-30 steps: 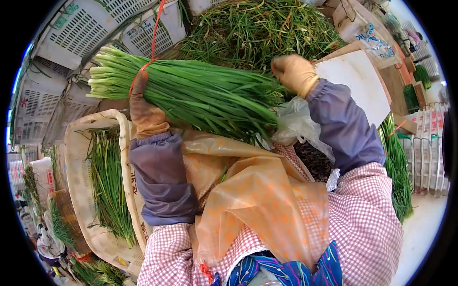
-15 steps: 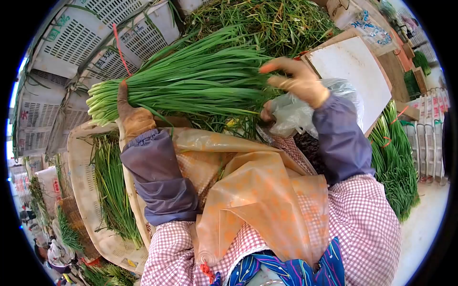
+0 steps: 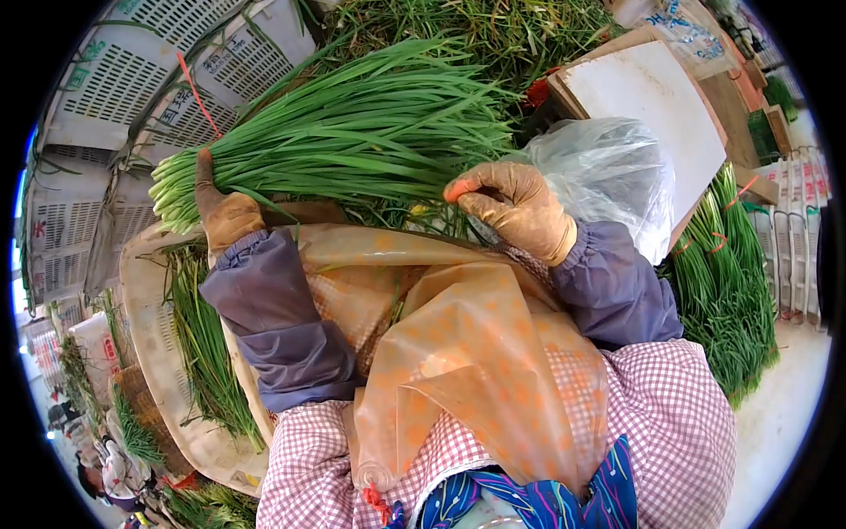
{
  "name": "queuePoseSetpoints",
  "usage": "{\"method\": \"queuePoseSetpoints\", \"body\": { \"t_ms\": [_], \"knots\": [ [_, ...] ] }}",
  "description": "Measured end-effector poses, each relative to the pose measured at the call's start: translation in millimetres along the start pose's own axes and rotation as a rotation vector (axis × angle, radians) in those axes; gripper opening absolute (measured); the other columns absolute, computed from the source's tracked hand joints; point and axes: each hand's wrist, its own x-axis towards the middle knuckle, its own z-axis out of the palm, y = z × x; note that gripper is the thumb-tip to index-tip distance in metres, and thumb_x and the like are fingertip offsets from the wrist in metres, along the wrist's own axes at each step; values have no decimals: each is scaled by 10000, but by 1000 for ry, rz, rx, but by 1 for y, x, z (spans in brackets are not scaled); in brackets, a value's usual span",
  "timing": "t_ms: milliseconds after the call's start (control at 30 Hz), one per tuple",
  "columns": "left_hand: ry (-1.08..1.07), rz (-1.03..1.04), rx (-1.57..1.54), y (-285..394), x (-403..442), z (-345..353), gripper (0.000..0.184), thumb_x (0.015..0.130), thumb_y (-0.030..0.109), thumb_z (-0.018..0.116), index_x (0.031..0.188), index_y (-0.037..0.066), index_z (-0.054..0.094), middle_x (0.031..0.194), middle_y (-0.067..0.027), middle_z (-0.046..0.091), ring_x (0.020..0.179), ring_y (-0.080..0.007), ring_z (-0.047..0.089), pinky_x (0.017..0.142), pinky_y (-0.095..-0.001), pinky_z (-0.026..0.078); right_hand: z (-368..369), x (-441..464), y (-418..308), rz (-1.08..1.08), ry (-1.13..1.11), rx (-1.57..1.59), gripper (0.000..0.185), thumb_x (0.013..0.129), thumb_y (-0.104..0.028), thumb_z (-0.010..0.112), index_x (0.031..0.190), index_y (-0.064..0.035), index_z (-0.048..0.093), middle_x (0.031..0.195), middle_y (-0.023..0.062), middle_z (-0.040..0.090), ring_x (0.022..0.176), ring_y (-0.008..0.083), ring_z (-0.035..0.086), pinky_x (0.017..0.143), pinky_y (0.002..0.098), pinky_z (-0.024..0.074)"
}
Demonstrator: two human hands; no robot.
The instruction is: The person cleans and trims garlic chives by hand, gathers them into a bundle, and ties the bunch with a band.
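Observation:
My gloved left hand (image 3: 231,219) grips a large bunch of garlic chives (image 3: 352,132) near its pale cut ends, thumb over the top and fingers hidden underneath. The bunch lies sideways, leaf tips to the right. A thin red tie (image 3: 198,97) sticks up from it just beyond my left thumb. My gloved right hand (image 3: 515,207) is closed in a pinch beside the lower leaf tips; whether anything thin is between its fingertips I cannot make out. A clear plastic bag (image 3: 608,167) lies just behind my right hand.
Loose chive trimmings (image 3: 493,35) are heaped at the back. White crates (image 3: 167,53) stand back left. A cream basket (image 3: 145,353) holding more chives is at my left. A white board (image 3: 643,97) stands right, near tied chive bunches (image 3: 723,291).
My right hand has come down and left from above the plastic bag to the leaf tips, its fingers closing. My left hand and the bunch have shifted slightly left.

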Motion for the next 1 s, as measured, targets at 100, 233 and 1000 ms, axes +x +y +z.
{"method": "queuePoseSetpoints", "body": {
  "t_ms": [100, 233, 1000],
  "knots": [
    [-65, -60, -77, 0, 10, -6, 361, 833, 341, 639, 1012, 27, 634, 1055, -131, 643, 950, -315, 605, 875, -475, 486, 19, 17, -19, -196, 91, -54, 120, 839, -65, 597, 934, -13, 648, 783, 38, 618, 704, 87, 542, 656, 238, 459],
    [-94, 4, -70, -1, 20, -12, 383, 828, 380, 639, 990, 33, 647, 1030, -122, 653, 912, -317, 614, 857, -464, 495, 24, 52, -10, -120, 148, -138, 136, 817, -80, 594, 934, -23, 637, 786, 81, 631, 691, 161, 575, 637, 276, 460],
    [-122, -17, 60, 0, 9, -6, 313, 858, 279, 628, 1012, 7, 623, 1015, -131, 653, 911, -282, 633, 820, -426, 535, -10, 92, -5, -352, 268, -372, 122, 853, -61, 620, 972, -40, 630, 863, 26, 630, 774, 80, 569, 696, 212, 467]
  ]
}}
